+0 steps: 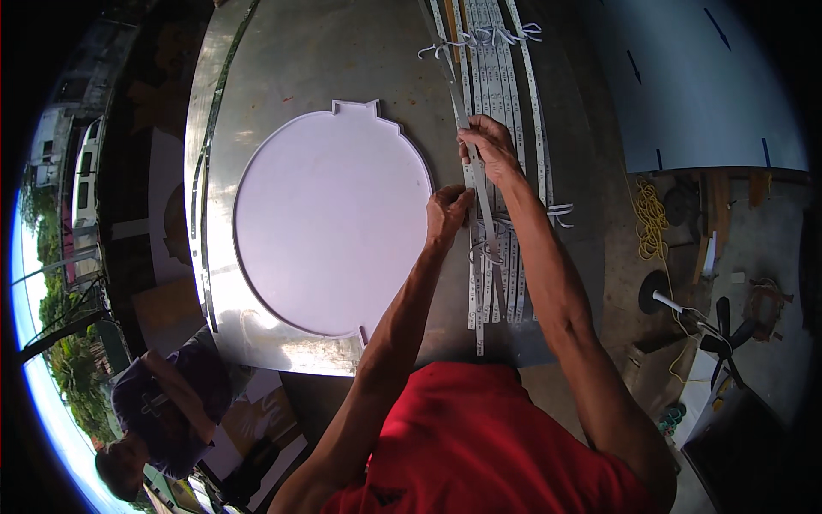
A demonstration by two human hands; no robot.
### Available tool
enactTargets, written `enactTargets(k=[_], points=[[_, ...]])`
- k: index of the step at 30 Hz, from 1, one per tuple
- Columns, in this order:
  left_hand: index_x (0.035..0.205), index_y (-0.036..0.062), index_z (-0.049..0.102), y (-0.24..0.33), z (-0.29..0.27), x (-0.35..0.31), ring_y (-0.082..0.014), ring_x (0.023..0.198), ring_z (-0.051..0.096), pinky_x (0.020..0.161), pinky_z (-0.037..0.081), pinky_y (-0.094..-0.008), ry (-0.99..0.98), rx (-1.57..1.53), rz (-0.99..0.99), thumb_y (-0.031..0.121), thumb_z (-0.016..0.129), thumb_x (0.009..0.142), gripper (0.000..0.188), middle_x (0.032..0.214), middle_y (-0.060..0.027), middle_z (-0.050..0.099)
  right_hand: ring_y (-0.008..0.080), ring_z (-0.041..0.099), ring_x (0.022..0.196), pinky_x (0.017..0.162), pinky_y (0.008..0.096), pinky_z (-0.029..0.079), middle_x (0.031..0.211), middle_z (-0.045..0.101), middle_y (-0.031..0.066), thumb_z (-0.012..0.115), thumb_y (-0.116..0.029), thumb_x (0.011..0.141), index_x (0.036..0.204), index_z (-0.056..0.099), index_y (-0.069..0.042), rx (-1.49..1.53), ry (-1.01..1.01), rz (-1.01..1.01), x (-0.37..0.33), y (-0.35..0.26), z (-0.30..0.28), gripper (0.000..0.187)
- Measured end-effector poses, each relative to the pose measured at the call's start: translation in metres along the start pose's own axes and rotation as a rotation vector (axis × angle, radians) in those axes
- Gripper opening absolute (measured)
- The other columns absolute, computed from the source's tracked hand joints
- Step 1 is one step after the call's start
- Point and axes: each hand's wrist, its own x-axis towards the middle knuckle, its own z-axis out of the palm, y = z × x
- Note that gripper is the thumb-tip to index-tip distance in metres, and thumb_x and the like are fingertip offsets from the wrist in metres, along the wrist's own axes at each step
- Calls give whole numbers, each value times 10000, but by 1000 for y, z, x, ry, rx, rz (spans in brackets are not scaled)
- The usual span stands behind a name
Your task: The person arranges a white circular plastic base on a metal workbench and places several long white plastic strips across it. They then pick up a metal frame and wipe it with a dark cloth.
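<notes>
A bundle of long, narrow white strips [516,103] with small dark marks lies lengthwise on a metal-topped table [282,51]. White ties [492,36] bind it near the far end and again closer to me. Over its left side runs a thin grey strip [454,79]. My right hand [491,147] is closed around that grey strip, thumb and fingers pinching it. Lower and to the left, my left hand [447,216] has its fingers curled together at the bundle's left edge; what they hold is hidden. Beside it lies a round white panel [330,227] with a raised rim and a notched tab.
A pale blue sheet [702,86] with dark arrow marks is at the far right. Yellow rope [651,218] and a black-bladed fan [726,338] lie on the floor at right. Another person [167,403] stands at lower left beyond the table edge.
</notes>
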Motion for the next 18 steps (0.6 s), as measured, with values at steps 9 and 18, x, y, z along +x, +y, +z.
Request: enactTargets(k=[9,18], points=[[866,-54,715,9,-4,-2,-127,504,603,487,481,-287,-33,215,29,207,686,858,263,613,-80,651,156,580,483,385,271,426,861,617,103,651,-139,888,1183,485,22,-6,205,22,-4,20,9,374],[791,-49,692,12,-1,-7,-123,488,611,462,484,-282,-39,220,41,199,690,856,256,599,-82,649,121,569,431,368,270,451,678,626,63,569,-252,971,1126,615,-35,-374,346,86,14,18,-10,271]])
